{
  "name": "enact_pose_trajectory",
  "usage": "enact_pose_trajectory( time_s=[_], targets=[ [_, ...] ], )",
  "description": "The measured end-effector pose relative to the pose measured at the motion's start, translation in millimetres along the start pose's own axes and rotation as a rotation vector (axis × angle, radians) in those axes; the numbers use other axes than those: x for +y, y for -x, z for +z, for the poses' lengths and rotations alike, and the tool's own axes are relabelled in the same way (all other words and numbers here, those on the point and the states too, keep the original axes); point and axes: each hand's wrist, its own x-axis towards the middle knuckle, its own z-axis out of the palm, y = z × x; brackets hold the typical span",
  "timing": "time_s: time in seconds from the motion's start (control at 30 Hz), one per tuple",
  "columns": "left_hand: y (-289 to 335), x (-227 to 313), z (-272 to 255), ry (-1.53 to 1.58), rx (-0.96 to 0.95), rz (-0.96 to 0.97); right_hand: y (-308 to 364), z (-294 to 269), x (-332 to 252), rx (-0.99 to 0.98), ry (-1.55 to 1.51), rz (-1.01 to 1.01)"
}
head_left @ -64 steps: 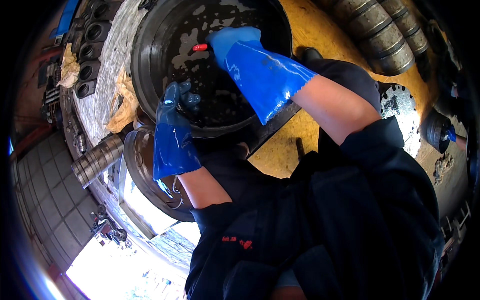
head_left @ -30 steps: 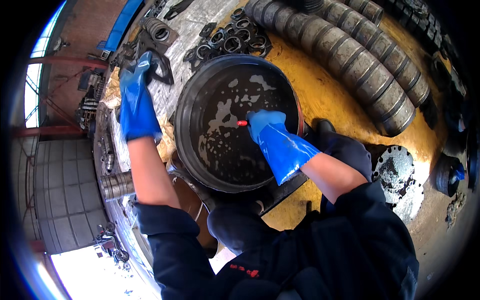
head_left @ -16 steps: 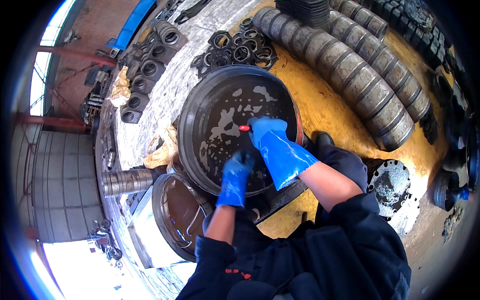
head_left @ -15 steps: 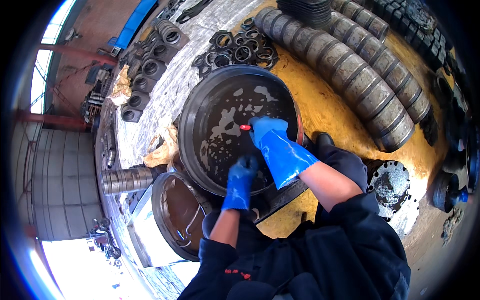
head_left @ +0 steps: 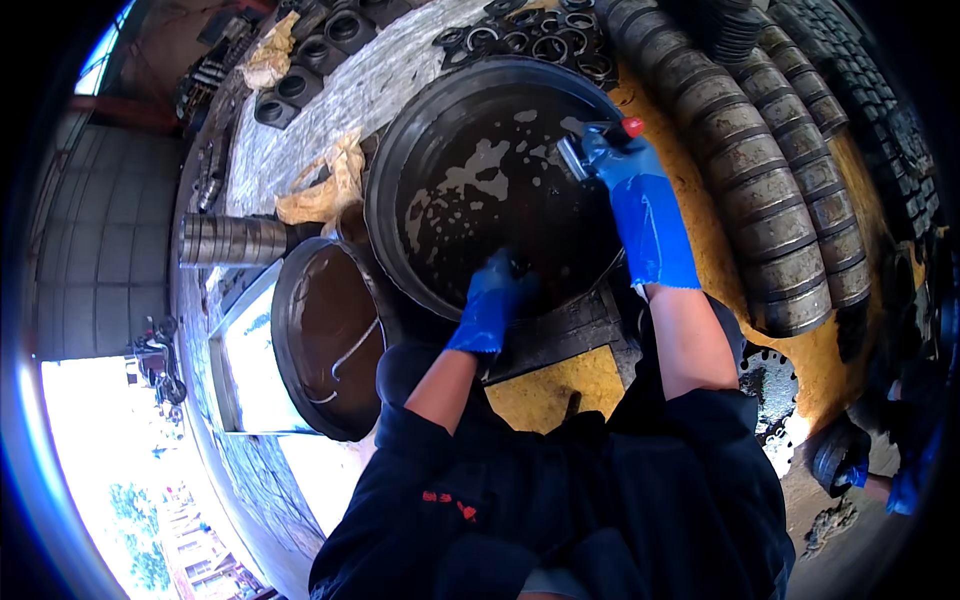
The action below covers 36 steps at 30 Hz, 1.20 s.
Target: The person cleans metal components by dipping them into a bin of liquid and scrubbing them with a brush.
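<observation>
While right blue-gloved hand (head_left: 624, 160) grips a grey-headed brush-like tool (head_left: 571, 158) over the right rim of a round black basin (head_left: 386, 215), can't tell what blurred left blue-gloved hand (head_left: 492, 290) holds. Tool likely light, stiff, slippery if wet; grip red-ended handle (head_left: 632, 127).

I count two blue rubber gloves (head_left: 658, 230), one red-tipped brush-like tool (head_left: 632, 127), one big black tub (head_left: 388, 190), one smaller round bucket (head_left: 285, 340), two crumpled brown papers (head_left: 345, 165) and one motorcycle (head_left: 160, 360); the heaped metal rings (head_left: 535, 47) overlap too much for me to tally.
</observation>
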Motion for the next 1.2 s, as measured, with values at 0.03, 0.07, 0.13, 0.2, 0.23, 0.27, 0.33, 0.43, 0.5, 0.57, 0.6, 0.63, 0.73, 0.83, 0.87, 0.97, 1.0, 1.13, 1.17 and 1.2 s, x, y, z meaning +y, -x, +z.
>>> enact_pose_trajectory(
  time_s=[0.03,0.07,0.13,0.2,0.23,0.27,0.33,0.43,0.5,0.57,0.6,0.63,0.73,0.83,0.87,0.97,1.0,1.13,1.17,1.2],
  targets=[
    [-4.5,5.0,-6.8,0.003,0.013,0.002,1.4,-1.5,-2.2,0.014,-0.034,-0.013],
    [-16.7,6.4,-5.6,0.019,0.004,0.001,-0.7,-8.8,-5.0,0.038,-0.049,-0.028],
    [-47.1,4.8,-6.8,0.232,0.001,0.002,-3.8,-20.6,-10.6,0.079,-0.054,-0.048],
    [-66.5,-28.2,-20.8,0.097,0.026,-0.048,-0.7,-1.2,-0.6,0.051,-0.074,-0.020],
    [-78.3,-40.3,-24.1,-0.009,0.041,-0.053,0.6,2.1,-0.6,0.050,-0.066,-0.015],
    [-89.4,-52.5,-27.8,-0.011,0.034,-0.062,4.4,5.2,0.4,0.051,-0.052,-0.007],
    [-117.7,-60.2,-26.0,-0.309,0.092,-0.100,5.1,-3.0,-4.2,0.076,0.009,0.005],
    [-150.9,-69.9,-32.0,-0.364,0.125,-0.159,23.3,-8.5,-32.2,0.088,0.160,0.063],
    [-165.1,-97.0,-50.1,-0.375,0.107,-0.216,34.7,3.6,-33.9,0.031,0.245,0.125],
    [-186.0,-106.4,-62.9,-0.340,0.085,-0.252,35.7,5.3,-33.1,0.015,0.231,0.140],
    [-195.8,-108.6,-66.0,-0.345,0.072,-0.248,36.2,6.3,-30.9,-0.006,0.215,0.145],
    [-207.4,-101.2,-63.7,-0.339,0.083,-0.240,37.0,4.6,-28.0,0.009,0.194,0.139],
    [-237.1,-114.3,-61.0,-0.373,0.066,-0.243,44.2,10.8,-32.5,0.001,0.190,0.124],
    [-267.1,-171.6,-70.0,-0.021,0.047,-0.085,52.6,23.7,-43.9,-0.021,0.147,0.184],
    [-273.1,-184.3,-58.6,-0.019,0.033,-0.080,51.4,24.9,-37.6,-0.019,0.051,0.194],
    [-290.5,-198.6,-36.2,0.080,-0.080,0.008,50.2,21.0,-33.2,-0.021,0.113,0.131],
    [-292.4,-209.8,-40.1,0.003,-0.207,-0.037,52.0,23.0,-34.5,-0.057,0.258,0.061],
    [-287.3,-189.1,-19.7,-0.505,-0.262,-0.060,51.7,19.4,-39.2,-0.046,0.323,0.151],
    [-285.7,-177.9,-20.0,-0.653,-0.228,-0.052,50.8,18.1,-36.8,-0.034,0.324,0.149],
    [-282.5,-168.7,-24.4,-0.668,-0.321,-0.011,50.4,17.8,-31.3,-0.014,0.304,0.137]
  ],
)
